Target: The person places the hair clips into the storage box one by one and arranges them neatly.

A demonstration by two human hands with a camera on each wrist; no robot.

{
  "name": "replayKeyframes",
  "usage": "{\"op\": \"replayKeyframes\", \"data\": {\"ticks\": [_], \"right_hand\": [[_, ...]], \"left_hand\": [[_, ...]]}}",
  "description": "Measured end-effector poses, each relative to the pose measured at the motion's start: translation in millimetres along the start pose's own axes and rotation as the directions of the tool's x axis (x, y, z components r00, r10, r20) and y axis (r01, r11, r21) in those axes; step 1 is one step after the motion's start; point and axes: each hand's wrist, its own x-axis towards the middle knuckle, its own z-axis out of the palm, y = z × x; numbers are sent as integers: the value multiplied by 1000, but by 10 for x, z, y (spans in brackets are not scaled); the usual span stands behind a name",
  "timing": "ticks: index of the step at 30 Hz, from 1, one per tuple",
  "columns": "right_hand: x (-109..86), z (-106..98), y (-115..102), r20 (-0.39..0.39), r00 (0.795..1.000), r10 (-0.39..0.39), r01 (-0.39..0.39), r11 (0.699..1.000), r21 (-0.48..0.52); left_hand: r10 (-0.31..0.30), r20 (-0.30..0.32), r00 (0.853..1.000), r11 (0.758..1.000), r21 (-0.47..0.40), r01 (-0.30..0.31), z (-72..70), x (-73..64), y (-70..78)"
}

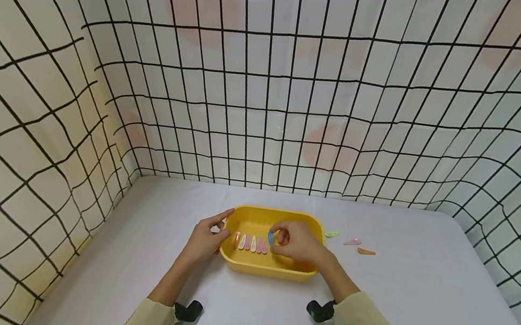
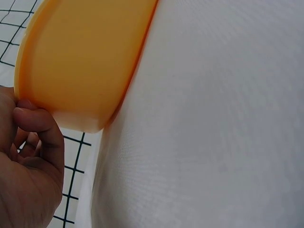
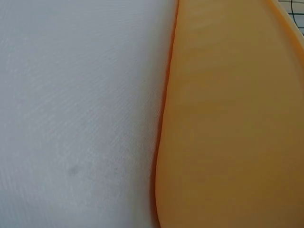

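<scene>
A yellow plastic tray sits on the white-covered table. My left hand grips its left rim, thumb over the edge; the left wrist view shows fingers curled against the tray's wall. Inside, hair clips stand side by side in a row: an orange clip at the left end, then white and pink ones, with a pink clip at the right. Just beyond it, my right hand pinches a blue hair clip between thumb and fingertip. The right wrist view holds only the tray's outer wall and cloth.
Right of the tray lie a green clip, a pink clip and an orange clip on the tablecloth. Black wire grid over pale cloth encloses the table at the back and sides.
</scene>
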Motion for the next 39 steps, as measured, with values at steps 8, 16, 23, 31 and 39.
{"op": "replayKeyframes", "data": {"ticks": [8, 16, 23, 31, 39], "right_hand": [[25, 23, 54, 38, 999, -15, 17, 998, -62], [31, 60, 73, 44, 999, 21, -17, 996, -92], [32, 67, 69, 41, 999, 6, -2, 993, -117], [27, 82, 62, 36, 999, -26, 31, 989, -146], [21, 85, 59, 27, 1000, -14, 18, 988, -152]], "left_hand": [[0, -6, 1000, 1000, 9, 0, 4, 4, 19], [-12, -6, 1000, 1000, 12, 12, 12, 5, 8], [13, 3, 1000, 1000, -13, -12, -3, 5, -7], [31, 10, 999, 999, -24, -31, -10, 15, -28], [23, 6, 1000, 1000, -12, -23, -6, 21, -34]]}}
